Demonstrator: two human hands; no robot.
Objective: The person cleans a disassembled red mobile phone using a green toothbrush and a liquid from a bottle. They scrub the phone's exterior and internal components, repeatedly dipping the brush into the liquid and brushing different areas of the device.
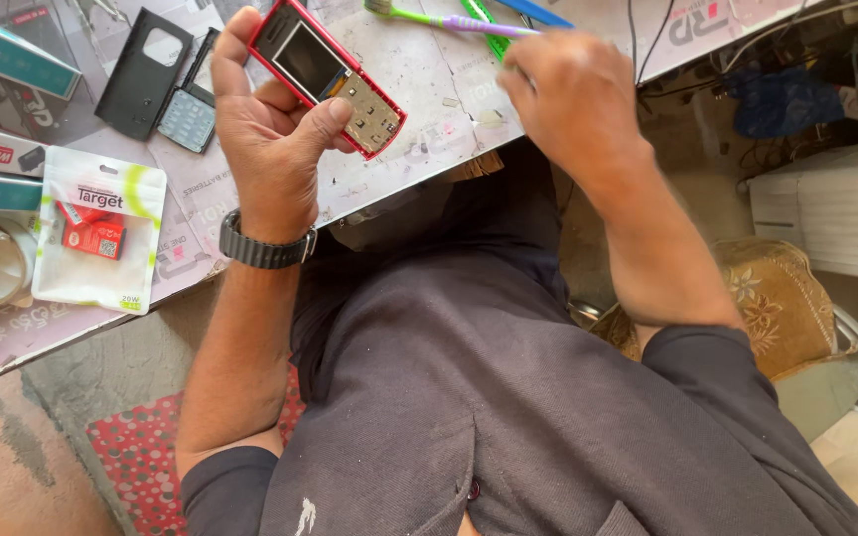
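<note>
Holding the red phone (328, 74) in my left hand (270, 129), keypad and back cover (143, 71) already off; my right hand (568, 94) closes on the toothbrush (449, 20), cleaning not begun.

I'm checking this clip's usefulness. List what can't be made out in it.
- Head view: right hand is motion-blurred; its fingertips and grip are unclear.
- Toothbrush: head cut off by the top edge.
- Red phone: its underside is hidden by the left hand.
- Sachet: contents are too small to tell.
</note>
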